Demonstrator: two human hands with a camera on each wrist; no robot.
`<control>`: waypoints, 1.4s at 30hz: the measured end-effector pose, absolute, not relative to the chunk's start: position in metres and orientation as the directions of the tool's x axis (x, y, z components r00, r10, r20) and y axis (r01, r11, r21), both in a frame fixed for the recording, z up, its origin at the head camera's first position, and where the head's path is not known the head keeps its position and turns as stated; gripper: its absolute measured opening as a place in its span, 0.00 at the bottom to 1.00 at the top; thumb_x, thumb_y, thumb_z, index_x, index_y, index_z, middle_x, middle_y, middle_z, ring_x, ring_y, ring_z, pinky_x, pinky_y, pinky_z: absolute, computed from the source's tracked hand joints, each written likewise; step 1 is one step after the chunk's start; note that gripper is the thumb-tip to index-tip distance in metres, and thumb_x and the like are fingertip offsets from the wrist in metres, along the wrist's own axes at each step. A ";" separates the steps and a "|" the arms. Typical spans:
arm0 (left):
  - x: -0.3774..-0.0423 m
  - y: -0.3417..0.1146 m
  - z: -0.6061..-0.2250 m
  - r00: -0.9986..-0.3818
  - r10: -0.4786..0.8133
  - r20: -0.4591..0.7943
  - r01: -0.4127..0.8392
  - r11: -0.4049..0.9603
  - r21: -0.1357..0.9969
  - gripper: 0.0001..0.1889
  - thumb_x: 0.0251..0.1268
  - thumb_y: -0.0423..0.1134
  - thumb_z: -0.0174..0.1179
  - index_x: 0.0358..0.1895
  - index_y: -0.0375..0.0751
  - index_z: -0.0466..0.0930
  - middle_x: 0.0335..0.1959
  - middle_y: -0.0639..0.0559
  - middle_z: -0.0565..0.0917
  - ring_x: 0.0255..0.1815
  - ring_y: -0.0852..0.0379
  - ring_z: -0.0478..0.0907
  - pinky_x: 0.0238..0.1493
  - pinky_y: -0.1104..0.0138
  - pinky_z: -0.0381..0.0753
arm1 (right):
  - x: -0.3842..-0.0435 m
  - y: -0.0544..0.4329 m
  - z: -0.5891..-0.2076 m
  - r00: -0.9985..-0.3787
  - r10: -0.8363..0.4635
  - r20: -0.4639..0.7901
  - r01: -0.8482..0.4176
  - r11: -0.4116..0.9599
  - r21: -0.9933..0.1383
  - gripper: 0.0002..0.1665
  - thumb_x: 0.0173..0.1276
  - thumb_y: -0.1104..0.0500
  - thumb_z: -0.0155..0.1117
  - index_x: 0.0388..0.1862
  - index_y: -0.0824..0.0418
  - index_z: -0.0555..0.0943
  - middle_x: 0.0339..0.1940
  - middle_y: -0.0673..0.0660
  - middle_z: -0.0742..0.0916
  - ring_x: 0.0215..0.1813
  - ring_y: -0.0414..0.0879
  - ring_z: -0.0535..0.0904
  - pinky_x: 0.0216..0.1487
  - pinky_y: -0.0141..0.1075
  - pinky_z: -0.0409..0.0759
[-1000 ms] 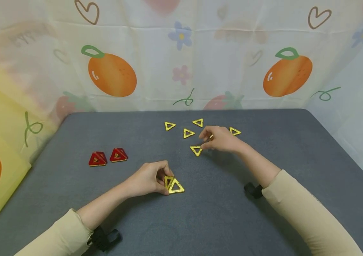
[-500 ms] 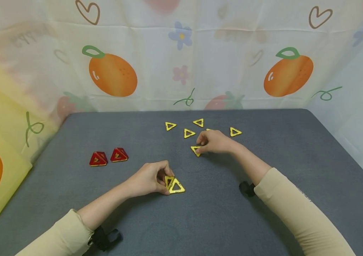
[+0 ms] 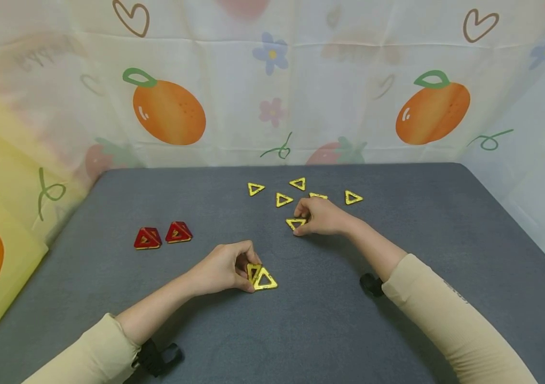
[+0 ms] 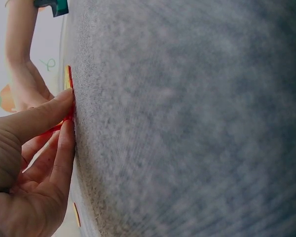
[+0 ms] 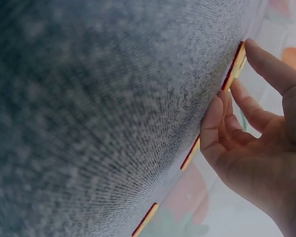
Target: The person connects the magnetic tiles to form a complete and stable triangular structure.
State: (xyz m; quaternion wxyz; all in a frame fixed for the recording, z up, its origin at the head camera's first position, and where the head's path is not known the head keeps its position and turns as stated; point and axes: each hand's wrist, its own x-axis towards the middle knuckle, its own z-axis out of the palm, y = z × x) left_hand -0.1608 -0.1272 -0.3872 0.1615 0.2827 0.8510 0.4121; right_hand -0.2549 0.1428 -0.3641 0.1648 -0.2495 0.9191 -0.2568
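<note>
My left hand (image 3: 226, 266) pinches two yellow triangular magnetic tiles joined along an edge. One tile (image 3: 265, 287) lies flat at the front, while the other tile (image 3: 253, 265) leans up beside it under my fingers. In the left wrist view, thumb and fingers close on the red-edged tiles (image 4: 70, 79) low against the table. My right hand (image 3: 324, 216) is farther back, its thumb and fingers at opposite corners of another yellow triangular tile (image 3: 290, 220) on the table. The right wrist view shows that tile (image 5: 234, 68) edge-on between thumb and fingertips.
Two red pyramids (image 3: 147, 238) made of tiles stand on the left of the grey table (image 3: 301, 330). Several loose yellow triangles lie near the back, including one tile (image 3: 353, 201) right of my right hand. A printed curtain (image 3: 238, 106) hangs behind the table.
My right hand has moved slightly left and toward me, from beside the nearest loose tile to gripping its corners. My left hand and its two tiles stay put.
</note>
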 end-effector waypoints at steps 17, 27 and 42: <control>-0.160 -0.128 -0.386 -0.787 0.616 -0.036 0.355 0.500 0.790 0.20 0.44 0.31 0.78 0.38 0.41 0.76 0.46 0.47 0.88 0.34 0.67 0.81 0.36 0.74 0.82 | -0.256 0.143 -0.365 -0.835 -0.523 -0.172 -0.359 0.754 -0.550 0.22 0.58 0.54 0.76 0.45 0.61 0.77 0.46 0.59 0.84 0.45 0.49 0.80 0.49 0.43 0.78; -0.160 -0.127 -0.386 -0.785 0.618 -0.042 0.356 0.505 0.786 0.20 0.44 0.32 0.78 0.38 0.42 0.76 0.46 0.48 0.88 0.34 0.67 0.80 0.36 0.74 0.82 | -0.254 0.145 -0.363 -0.843 -0.500 -0.196 -0.315 0.756 -0.574 0.24 0.59 0.55 0.76 0.49 0.61 0.75 0.40 0.57 0.84 0.39 0.46 0.81 0.42 0.37 0.77; -0.160 -0.126 -0.385 -0.789 0.613 -0.034 0.355 0.501 0.789 0.20 0.44 0.31 0.78 0.37 0.42 0.76 0.46 0.48 0.88 0.33 0.67 0.80 0.36 0.74 0.82 | -0.243 0.144 -0.362 -0.820 -0.536 -0.200 -0.268 0.669 -0.693 0.14 0.64 0.64 0.70 0.48 0.63 0.79 0.28 0.57 0.88 0.32 0.45 0.85 0.39 0.36 0.82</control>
